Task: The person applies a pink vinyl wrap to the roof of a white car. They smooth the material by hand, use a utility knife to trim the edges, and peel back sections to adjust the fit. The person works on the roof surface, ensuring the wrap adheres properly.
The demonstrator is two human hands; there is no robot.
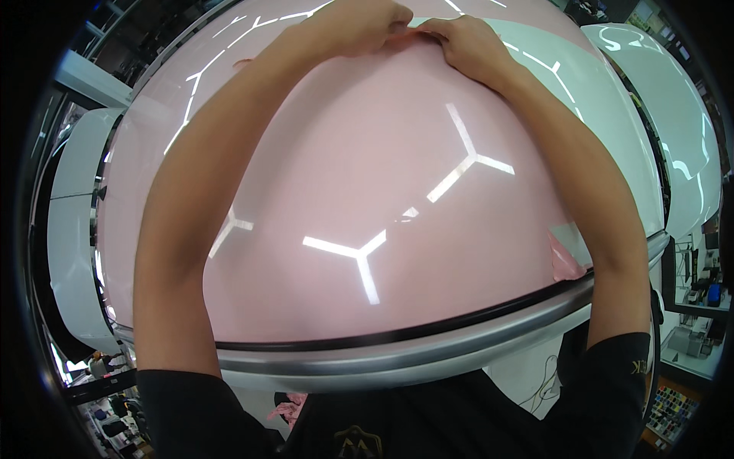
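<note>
Fingertips of the left hand (359, 27) and the right hand (466, 46) are pinching shut, side by side, on the far edge of a glossy pale pink film (367, 176) that is covering a large curved white car panel (612, 115). The film is lying smooth toward the black trim strip (397, 334) nearest the person. A torn pink scrap (564, 260) is curling at the right edge. Uneven pulling could tear or crease the film there.
</note>
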